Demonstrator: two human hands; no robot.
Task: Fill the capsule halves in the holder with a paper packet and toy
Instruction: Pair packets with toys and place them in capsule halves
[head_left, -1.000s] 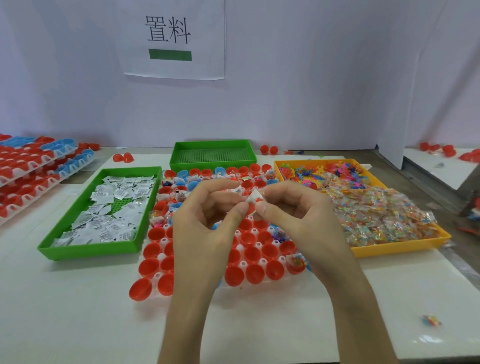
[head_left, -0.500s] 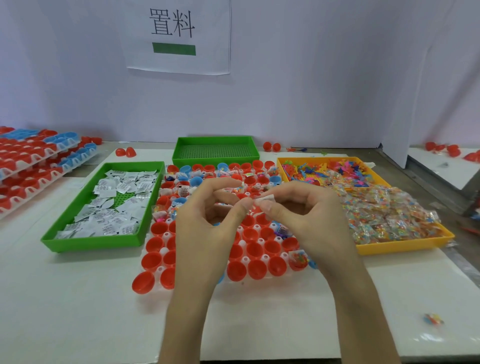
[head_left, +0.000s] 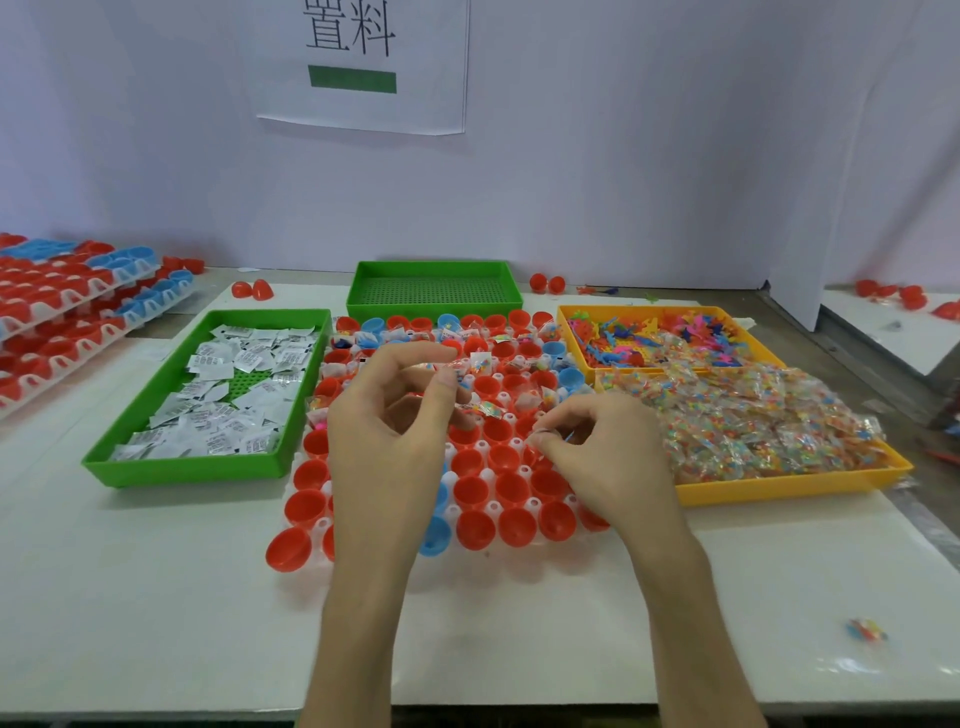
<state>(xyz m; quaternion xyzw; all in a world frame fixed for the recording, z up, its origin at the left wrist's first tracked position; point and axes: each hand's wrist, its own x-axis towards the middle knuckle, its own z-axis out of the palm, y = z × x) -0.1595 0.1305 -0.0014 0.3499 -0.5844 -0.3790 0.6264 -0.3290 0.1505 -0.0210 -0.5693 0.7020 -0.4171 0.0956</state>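
White paper sign (head_left: 363, 62) on the wall (head_left: 649, 156) — it reads "置料".

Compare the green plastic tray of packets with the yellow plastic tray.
The green plastic tray holds white paper packets; the yellow plastic tray holds colourful toys, loose behind, bagged in front. The green tray's perforated floor shows through; the yellow tray's is covered. Both are shallow, rectangular.

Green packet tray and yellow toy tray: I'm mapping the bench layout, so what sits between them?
The capsule holder with red and blue capsule halves, the left hand and right hand above it, in the head view.
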